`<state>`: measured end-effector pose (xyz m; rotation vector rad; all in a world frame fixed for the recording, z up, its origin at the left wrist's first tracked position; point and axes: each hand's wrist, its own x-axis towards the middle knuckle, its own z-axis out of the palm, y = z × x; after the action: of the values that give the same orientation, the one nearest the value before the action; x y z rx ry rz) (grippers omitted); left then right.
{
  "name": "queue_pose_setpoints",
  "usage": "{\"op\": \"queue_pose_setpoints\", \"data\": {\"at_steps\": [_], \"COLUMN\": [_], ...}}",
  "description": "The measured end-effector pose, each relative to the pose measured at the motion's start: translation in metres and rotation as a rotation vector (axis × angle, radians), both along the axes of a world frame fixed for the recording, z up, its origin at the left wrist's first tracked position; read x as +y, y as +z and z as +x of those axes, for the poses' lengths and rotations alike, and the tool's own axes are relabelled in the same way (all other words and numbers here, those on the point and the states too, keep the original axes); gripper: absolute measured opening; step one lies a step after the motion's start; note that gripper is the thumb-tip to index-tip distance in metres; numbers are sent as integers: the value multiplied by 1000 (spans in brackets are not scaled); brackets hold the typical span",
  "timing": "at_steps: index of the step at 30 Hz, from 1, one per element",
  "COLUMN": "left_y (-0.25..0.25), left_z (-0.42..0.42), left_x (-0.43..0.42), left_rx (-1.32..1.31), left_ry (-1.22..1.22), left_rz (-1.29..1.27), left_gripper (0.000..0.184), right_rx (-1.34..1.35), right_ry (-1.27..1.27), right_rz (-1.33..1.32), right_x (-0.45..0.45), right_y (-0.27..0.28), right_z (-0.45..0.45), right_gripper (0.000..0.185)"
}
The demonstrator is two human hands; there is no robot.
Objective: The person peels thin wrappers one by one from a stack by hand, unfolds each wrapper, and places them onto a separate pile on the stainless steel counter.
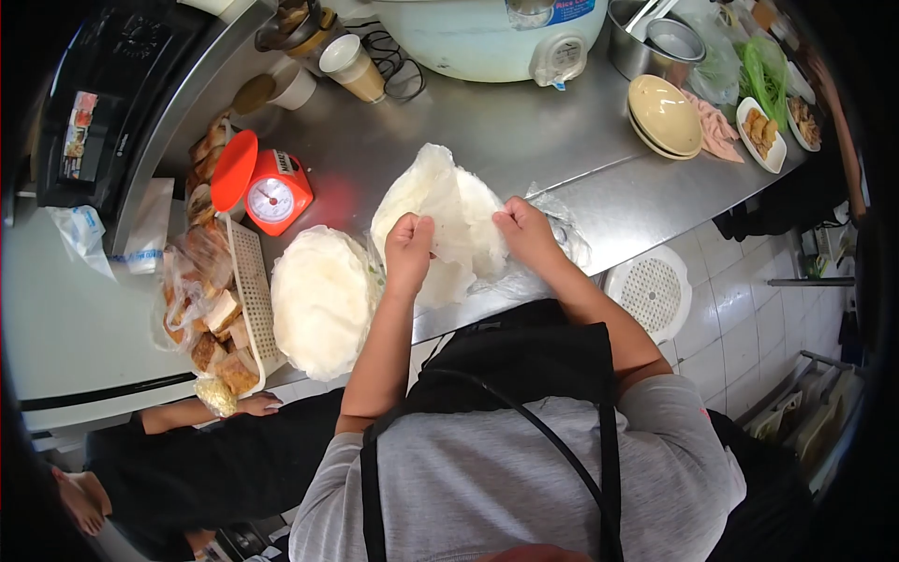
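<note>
My left hand point(408, 253) is closed, thumb on top, on the left edge of a thin, see-through pale wrapper sheet point(451, 225). The opposite edge is pinched in my right hand point(526, 234). Beneath the sheet lies a stack of white round wrappers point(400, 201), partly hidden by it and my hands. Beside my left forearm sits a second round stack of wrappers point(323, 304). Crumpled clear plastic point(567, 229) spreads on the steel counter near my right wrist.
A red dial scale point(277, 197) and a white plastic basket point(248, 300) stand at left, near bagged browned blocks point(211, 347). A rice cooker point(487, 37) and a cup point(353, 70) are at the back. Stacked bowls point(665, 112) sit at right. Another person's hand point(257, 404) is lower left.
</note>
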<state>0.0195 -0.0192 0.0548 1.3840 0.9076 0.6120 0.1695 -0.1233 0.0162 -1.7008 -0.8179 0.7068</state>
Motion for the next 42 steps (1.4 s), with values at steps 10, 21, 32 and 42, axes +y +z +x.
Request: {"op": "queue_pose_setpoints", "data": {"at_steps": [10,21,32,42], "left_y": [-30,20,8,14], "left_z": [-12,5,-35,2], "left_x": [-11,-2,21,48], "left_rx": [-67,21,180,197], "left_ry": [-258,-78,-29,-120], "left_rz": [72,49,-36,194], "left_gripper": [14,9,10,17], "right_rx": [-320,-237,-27,-499], "right_ry": [171,201,-10,414], "right_rz": [-98,126,163,414], "right_x": [38,29,19,7], "right_y": [22,37,21,33], "right_z": [5,-14,16,-11], "right_gripper": [19,19,17,12]}}
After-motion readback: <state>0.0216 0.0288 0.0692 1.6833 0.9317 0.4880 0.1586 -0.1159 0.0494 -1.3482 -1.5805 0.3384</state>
